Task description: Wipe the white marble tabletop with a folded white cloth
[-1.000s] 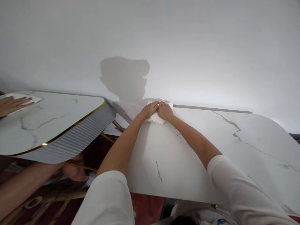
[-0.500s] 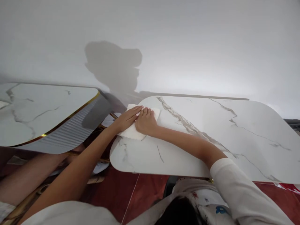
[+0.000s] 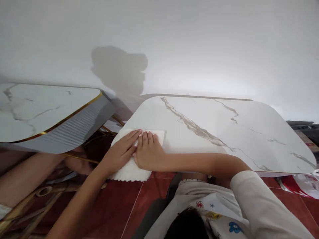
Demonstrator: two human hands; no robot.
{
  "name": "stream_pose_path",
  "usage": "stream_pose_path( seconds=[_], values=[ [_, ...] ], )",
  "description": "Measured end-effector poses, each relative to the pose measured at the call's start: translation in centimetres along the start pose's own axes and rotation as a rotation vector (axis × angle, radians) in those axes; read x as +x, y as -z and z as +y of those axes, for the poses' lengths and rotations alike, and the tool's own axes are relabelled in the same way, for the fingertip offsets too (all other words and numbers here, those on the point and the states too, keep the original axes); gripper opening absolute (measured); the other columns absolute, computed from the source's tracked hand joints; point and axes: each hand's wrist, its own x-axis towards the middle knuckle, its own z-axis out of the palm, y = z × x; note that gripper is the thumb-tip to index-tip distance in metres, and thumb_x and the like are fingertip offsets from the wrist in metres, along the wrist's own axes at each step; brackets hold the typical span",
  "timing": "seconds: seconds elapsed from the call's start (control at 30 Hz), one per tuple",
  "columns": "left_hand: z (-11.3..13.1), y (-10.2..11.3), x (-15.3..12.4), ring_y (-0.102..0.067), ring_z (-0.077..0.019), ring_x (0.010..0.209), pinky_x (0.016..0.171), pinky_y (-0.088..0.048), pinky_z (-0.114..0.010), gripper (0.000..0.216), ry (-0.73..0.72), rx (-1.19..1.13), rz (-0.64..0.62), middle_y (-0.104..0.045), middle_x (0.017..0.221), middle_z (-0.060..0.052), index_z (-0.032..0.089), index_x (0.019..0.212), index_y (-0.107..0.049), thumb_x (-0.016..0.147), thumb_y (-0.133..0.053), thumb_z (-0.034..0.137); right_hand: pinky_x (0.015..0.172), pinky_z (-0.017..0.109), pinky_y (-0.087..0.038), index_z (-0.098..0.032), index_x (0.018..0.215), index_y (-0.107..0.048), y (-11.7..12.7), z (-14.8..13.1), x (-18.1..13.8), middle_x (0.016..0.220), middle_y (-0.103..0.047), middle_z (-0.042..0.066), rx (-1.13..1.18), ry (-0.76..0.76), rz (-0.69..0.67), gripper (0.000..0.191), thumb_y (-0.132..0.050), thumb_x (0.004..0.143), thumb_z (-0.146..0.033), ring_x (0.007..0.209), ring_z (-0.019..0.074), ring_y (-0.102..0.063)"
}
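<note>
At the near left corner of the desk (image 3: 249, 116), the cloth (image 3: 132, 172) lies flat under both my hands, its near part jutting past the rim. My left hand (image 3: 122, 151) rests on it with fingers extended, and my right hand (image 3: 149, 151) presses just beside, touching it, fingers together and nearly straight; neither looks closed round anything. With part of the cloth unsupported, a pull towards me could drag it off the rim, or a palm could slip over the corner if I lean too hard. It might also bunch if I push unevenly. Its scalloped edge faces me; the long axis seems to run towards the wall (image 3: 199, 49), leaning right, though my hands hide too much to be sure
</note>
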Motion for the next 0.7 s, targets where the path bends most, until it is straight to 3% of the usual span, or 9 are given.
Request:
stream_pose_path(
  seconds=[0.13,0.27,0.37,0.47,0.57,0.7],
  values=[
    [2.4,-1.5,3.4,-0.039,-0.0243,0.138,0.117,-0.029,-0.044,0.062,0.018,-0.004,0.029,-0.044,0.148,-0.008,0.020,0.146,-0.039,0.092,-0.022,0.046,0.115,0.046,-0.025,0.012,0.142,-0.033,0.9,3.2,-0.5,0.149,-0.034,0.029,0.034,-0.039,-0.050,0.061,-0.040,0.095,-0.026,0.140,0.0356,-0.032],
    [2.6,-2.1,9.4,-0.042,-0.0245,0.135,0.117,-0.029,-0.042,0.062,0.032,-0.024,0.025,-0.047,0.146,-0.010,0.014,0.139,-0.047,0.090,-0.023,0.043,0.116,0.046,-0.022,0.009,0.144,-0.029,1.6,7.0,3.1,0.151,-0.031,0.027,0.102,-0.200,-0.146,0.061,-0.040,0.094,-0.024,0.141,0.0332,-0.029],
    [1.4,-2.3,14.0,-0.043,-0.0240,0.133,0.117,-0.029,-0.041,0.059,0.035,-0.069,0.050,-0.050,0.142,-0.010,0.014,0.134,-0.051,0.089,-0.025,0.040,0.116,0.042,-0.022,0.005,0.145,-0.029,1.4,10.0,6.7,0.153,-0.032,0.022,0.124,-0.271,-0.143,0.057,-0.033,0.096,-0.024,0.142,0.0294,-0.029],
    [-0.2,-2.5,18.0,-0.047,-0.0232,0.131,0.115,-0.030,-0.038,0.055,0.023,-0.117,0.080,-0.054,0.139,-0.011,0.013,0.130,-0.054,0.088,-0.028,0.037,0.115,0.040,-0.021,0.003,0.144,-0.032,0.5,12.8,9.7,0.152,-0.035,0.020,0.101,-0.268,-0.047,0.054,-0.031,0.097,-0.023,0.140,0.0265,-0.031],
    [-2.1,-2.9,21.1,-0.047,-0.0218,0.131,0.115,-0.031,-0.036,0.055,0.050,-0.171,0.115,-0.053,0.141,-0.010,0.014,0.130,-0.055,0.086,-0.031,0.034,0.114,0.039,-0.022,0.001,0.143,-0.036,-0.6,15.3,12.3,0.150,-0.039,0.019,0.076,-0.264,0.040,0.051,-0.031,0.097,-0.023,0.138,0.0256,-0.034],
    [-4.3,-3.3,24.4,-0.051,-0.0219,0.127,0.112,-0.035,-0.034,0.054,0.101,-0.252,0.167,-0.056,0.138,-0.007,0.016,0.127,-0.059,0.082,-0.036,0.034,0.115,0.038,-0.021,0.000,0.143,-0.037,-1.6,17.8,15.4,0.150,-0.040,0.017,0.068,-0.276,0.052,0.051,-0.031,0.097,-0.024,0.138,0.0245,-0.034]
  ],
)
